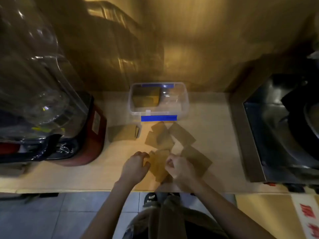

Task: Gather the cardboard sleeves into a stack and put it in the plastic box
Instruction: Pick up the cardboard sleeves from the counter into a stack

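Several flat brown cardboard sleeves [161, 137] lie scattered on the counter in front of a clear plastic box [185, 107] with blue clips. The box holds a brown stack [145, 99] in its left half. A separate pile of sleeves [122, 133] rests left of the scatter. Near the counter's front edge, my left hand [135, 167] and my right hand [181, 169] both close around a few sleeves [159, 165] held between them. One more sleeve [198, 159] lies partly under my right hand.
A blender with a clear jar and red base [89, 135] stands at the left. A black appliance with a metal frame [276, 131] fills the right side. A wooden wall [198, 49] rises behind the box. The counter edge [69, 190] runs below my wrists.
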The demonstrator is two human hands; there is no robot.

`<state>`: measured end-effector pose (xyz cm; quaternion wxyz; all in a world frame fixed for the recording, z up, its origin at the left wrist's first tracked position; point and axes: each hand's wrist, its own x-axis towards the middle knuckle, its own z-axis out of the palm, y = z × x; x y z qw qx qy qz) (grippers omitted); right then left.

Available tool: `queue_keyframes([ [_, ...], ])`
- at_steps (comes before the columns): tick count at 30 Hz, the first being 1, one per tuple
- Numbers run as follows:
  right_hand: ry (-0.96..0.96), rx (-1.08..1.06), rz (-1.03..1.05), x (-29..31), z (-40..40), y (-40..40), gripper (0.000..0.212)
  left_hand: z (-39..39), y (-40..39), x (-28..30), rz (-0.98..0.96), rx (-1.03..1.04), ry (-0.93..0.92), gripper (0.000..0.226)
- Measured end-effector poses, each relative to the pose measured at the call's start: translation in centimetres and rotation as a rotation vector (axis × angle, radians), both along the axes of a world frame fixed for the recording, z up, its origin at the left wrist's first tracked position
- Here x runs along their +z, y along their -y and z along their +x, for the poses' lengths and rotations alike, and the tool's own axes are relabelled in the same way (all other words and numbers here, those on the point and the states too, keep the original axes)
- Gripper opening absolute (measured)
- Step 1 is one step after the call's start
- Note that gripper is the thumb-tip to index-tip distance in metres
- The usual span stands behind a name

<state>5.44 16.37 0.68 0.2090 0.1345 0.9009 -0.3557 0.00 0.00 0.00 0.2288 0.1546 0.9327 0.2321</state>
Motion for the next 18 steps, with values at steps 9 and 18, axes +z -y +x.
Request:
queue_keyframes([
  [9,0.158,-0.052,0.096,-4.7,1.4,1.9,0.069,3.5,0.1,-4.4,-0.231,-0.108,0.059,0.066],
  [18,0.111,-0.059,0.267,-5.3,0.8,3.8,0.076,3.7,0.0,-5.3,-0.182,-0.072,0.186,0.07],
])
